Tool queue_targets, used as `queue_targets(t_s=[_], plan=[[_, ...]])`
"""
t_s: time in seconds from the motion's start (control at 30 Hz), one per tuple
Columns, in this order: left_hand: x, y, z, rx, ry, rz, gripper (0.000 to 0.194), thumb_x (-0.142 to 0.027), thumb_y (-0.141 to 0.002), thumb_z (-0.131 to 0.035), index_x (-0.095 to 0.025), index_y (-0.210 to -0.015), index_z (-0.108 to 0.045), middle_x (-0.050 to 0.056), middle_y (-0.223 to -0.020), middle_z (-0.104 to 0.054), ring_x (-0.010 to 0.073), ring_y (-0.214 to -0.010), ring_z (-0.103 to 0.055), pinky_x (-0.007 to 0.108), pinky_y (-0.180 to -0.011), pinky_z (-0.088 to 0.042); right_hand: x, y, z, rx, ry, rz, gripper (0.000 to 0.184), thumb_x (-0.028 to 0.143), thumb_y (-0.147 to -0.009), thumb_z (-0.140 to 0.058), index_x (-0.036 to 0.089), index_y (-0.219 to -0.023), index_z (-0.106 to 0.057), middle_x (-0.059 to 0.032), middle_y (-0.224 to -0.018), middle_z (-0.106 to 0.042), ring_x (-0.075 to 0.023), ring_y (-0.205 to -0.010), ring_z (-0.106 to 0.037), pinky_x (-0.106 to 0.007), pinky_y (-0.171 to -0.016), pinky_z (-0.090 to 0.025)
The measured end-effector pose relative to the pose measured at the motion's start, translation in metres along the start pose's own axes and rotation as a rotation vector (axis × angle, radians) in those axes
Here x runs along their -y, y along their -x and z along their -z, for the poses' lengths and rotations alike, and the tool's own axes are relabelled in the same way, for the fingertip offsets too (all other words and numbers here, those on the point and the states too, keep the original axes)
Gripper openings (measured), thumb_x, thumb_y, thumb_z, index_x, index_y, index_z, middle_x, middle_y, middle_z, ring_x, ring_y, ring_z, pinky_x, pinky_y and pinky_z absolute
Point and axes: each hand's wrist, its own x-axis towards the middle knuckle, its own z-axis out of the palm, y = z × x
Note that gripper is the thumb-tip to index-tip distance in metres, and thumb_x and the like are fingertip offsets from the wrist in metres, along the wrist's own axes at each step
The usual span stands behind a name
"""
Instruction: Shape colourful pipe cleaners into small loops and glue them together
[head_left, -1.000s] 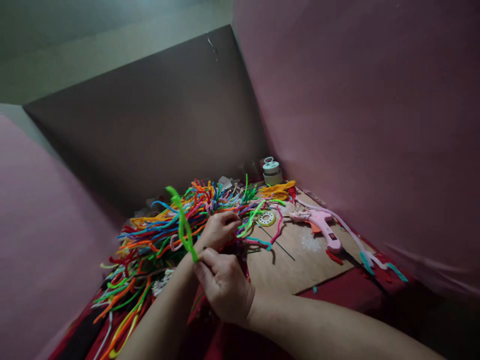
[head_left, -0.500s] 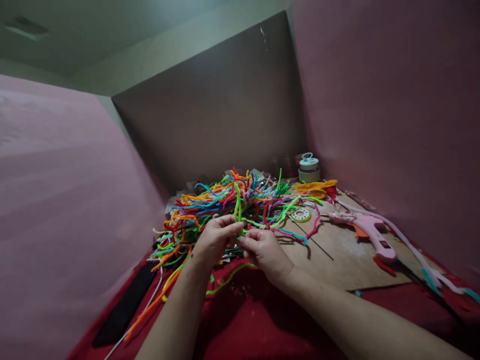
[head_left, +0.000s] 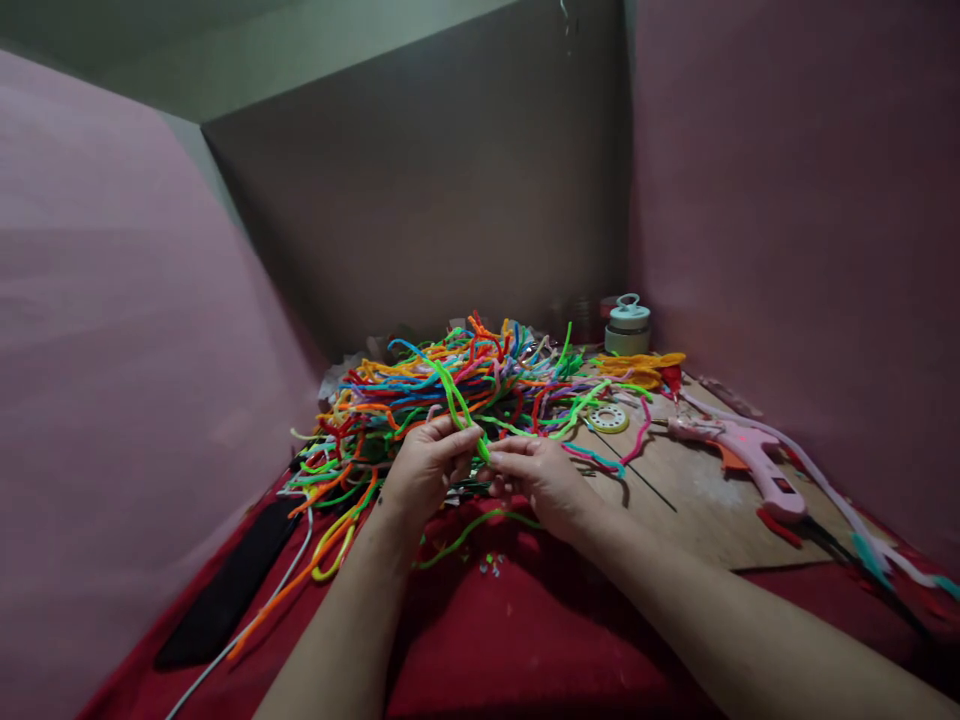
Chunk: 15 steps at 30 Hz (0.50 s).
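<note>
Bright green pipe cleaners (head_left: 453,389) are pinched near their lower end between the fingertips of my left hand (head_left: 430,462). My right hand (head_left: 546,480) is closed at that same lower end, its thumb and forefinger meeting the green strands. Their upper part leans up and to the left in front of a large heap of many-coloured pipe cleaners (head_left: 420,385). Another green pipe cleaner (head_left: 472,538) curves over the red cloth below my hands. Small bits lie on the cloth beneath my wrists.
A pink glue gun (head_left: 750,450) rests on a brown board (head_left: 697,520) at right, near a round white-and-yellow disc (head_left: 608,418). Behind are yellow pipe cleaners (head_left: 637,368) and a pale-green lidded jar (head_left: 628,327). A black flat object (head_left: 229,590) and a white cord (head_left: 277,597) lie left.
The green pipe cleaners, upright before, now tilt to the left. My fingertips have shifted slightly around their lower end. The camera view has tipped a little downward.
</note>
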Motion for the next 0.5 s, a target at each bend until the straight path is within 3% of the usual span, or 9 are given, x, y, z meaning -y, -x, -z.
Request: queue_targets(t_s=[0.17,0.3,0.4,0.5], plan=[[0.003,0.003,-0.005,-0.032,-0.104,-0.032,0.023,-0.031,-0.067,-0.067,-0.014,-0.061,-0.053,-0.007,-0.043,-0.040,0.0032,-0.037,-0.032,0.018,-0.038,-0.021,0.001,0.003,-0.006,-0.098,0.280,0.009,0.018,0.026,-0.065,-0.062,0.014,-0.054,-0.055,0.0017,-0.047,-0.057,-0.0059,-0.037,-0.043,-0.018,-0.037,-0.031],[0.005,0.007,-0.017,-0.228,-0.185,-0.092,0.029,-0.033,-0.064,-0.068,-0.015,-0.054,-0.048,-0.007,-0.039,-0.042,0.0044,-0.034,-0.035,0.019,-0.036,-0.023,-0.003,0.003,-0.006,-0.178,0.416,0.036,0.025,0.029,-0.070,-0.057,0.015,-0.050,-0.052,0.0013,-0.042,-0.054,-0.0062,-0.036,-0.042,-0.018,-0.036,-0.029],[0.007,0.009,-0.027,-0.337,-0.142,-0.085,0.029,-0.035,-0.063,-0.069,-0.016,-0.056,-0.048,-0.007,-0.041,-0.045,0.0051,-0.033,-0.037,0.019,-0.034,-0.026,-0.005,0.003,-0.005,-0.221,0.388,0.055,0.024,0.031,-0.071,-0.055,0.015,-0.053,-0.052,0.0014,-0.043,-0.055,-0.0062,-0.035,-0.042,-0.018,-0.036,-0.029],[0.008,0.010,-0.032,-0.363,-0.064,-0.090,0.027,-0.033,-0.062,-0.070,-0.016,-0.059,-0.050,-0.007,-0.044,-0.046,0.0052,-0.035,-0.038,0.018,-0.033,-0.027,-0.004,0.004,-0.006,-0.247,0.287,0.049,0.021,0.030,-0.070,-0.055,0.016,-0.056,-0.052,0.0031,-0.042,-0.053,-0.0057,-0.034,-0.040,-0.018,-0.036,-0.028]])
